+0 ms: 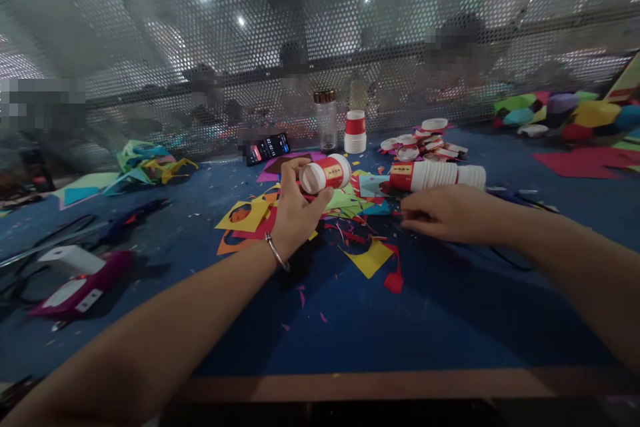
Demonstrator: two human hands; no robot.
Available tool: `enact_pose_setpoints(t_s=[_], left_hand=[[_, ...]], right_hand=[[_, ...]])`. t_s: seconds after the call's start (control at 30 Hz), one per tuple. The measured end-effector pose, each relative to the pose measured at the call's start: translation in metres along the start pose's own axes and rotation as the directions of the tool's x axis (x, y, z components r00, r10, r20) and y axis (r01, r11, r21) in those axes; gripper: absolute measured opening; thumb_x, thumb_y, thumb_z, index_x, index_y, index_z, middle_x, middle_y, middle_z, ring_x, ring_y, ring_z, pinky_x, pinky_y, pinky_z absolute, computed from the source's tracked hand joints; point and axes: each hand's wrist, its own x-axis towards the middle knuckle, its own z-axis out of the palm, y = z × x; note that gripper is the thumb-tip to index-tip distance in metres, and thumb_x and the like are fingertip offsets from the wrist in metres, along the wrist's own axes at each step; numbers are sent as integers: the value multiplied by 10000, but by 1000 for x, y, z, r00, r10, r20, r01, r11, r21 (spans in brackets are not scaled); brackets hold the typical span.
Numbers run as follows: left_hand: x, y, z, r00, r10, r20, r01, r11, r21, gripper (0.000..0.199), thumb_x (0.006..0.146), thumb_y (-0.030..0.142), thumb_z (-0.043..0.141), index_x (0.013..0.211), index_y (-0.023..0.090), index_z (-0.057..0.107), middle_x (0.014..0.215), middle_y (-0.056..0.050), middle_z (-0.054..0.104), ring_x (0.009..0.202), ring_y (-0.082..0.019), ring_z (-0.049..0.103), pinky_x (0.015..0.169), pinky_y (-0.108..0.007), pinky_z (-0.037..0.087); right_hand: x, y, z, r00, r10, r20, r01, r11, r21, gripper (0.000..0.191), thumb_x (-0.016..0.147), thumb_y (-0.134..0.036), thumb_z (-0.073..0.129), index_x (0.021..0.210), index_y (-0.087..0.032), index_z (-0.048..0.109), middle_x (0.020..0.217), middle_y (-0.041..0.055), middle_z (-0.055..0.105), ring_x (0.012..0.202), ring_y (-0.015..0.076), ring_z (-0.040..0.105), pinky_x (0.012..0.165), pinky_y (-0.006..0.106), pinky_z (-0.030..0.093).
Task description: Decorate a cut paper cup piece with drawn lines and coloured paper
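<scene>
My left hand (300, 203), with a bracelet at its wrist, holds a red and white paper cup (334, 172) tipped on its side over the paper scraps. My right hand (435, 213) hovers low at the right with its fingers curled together; whether anything is between them is hidden. Just behind it, a stack of nested paper cups (435, 175) lies on its side. Yellow paper (370, 258) and a red scrap (394, 277) rest on the blue table in front of the hands.
Upright cups (355, 130) stand beside a glass jar (326, 123) at the back, near a phone (269, 149). Cut cup pieces (430, 143) lie behind the stack. A magenta device (80, 287) and cables are at left, folded paper (565, 110) at right.
</scene>
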Motion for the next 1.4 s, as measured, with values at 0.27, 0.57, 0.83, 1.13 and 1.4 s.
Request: enact_pose_setpoints(t_s=[0.27, 0.57, 0.83, 1.13, 1.4], left_hand=[[-2, 7, 0, 989, -144, 25, 146, 961, -235, 530, 684, 170, 768, 1107, 255, 460, 1125, -33, 540, 924, -177, 619, 783, -327, 551], [-4, 24, 5, 910, -395, 123, 406, 794, -453, 365, 847, 310, 693, 1137, 243, 481, 1038, -32, 621, 696, -127, 669, 605, -250, 523], [-11, 31, 8, 881, -373, 290, 473, 703, -532, 453, 837, 246, 731, 1252, 264, 551, 1132, -58, 662, 926, -176, 689, 788, -299, 573], [-15, 43, 9, 868, -353, 350, 496, 651, -575, 474, 801, 218, 758, 1237, 266, 579, 1145, -61, 665, 1005, -196, 676, 859, -330, 575], [-19, 43, 11, 877, -379, 296, 481, 683, -549, 504, 769, 203, 766, 1241, 254, 598, 1104, -48, 674, 946, -179, 661, 860, -339, 553]], right_hand=[[-3, -9, 1, 989, 42, 145, -65, 985, 158, 213, 842, -344, 545, 673, -216, 539, 672, 43, 642, 604, 195, 570, 557, 300, 323], [2, 2, -6, 982, 98, -160, -21, 903, 428, 247, 786, -376, 579, 609, -224, 498, 543, -14, 510, 518, 141, 453, 535, 293, 303], [1, -23, -5, 921, 297, -251, 109, 424, 899, 242, 774, -409, 656, 653, -204, 610, 657, 22, 647, 571, 136, 576, 527, 258, 446], [3, -43, 0, 933, 345, -100, 120, -39, 992, 193, 807, -332, 698, 710, -213, 582, 714, 36, 708, 593, 153, 639, 508, 249, 510], [4, -56, 5, 960, 276, -54, 92, -128, 987, 148, 862, -315, 647, 810, -197, 575, 759, 31, 724, 569, 133, 665, 470, 211, 505]])
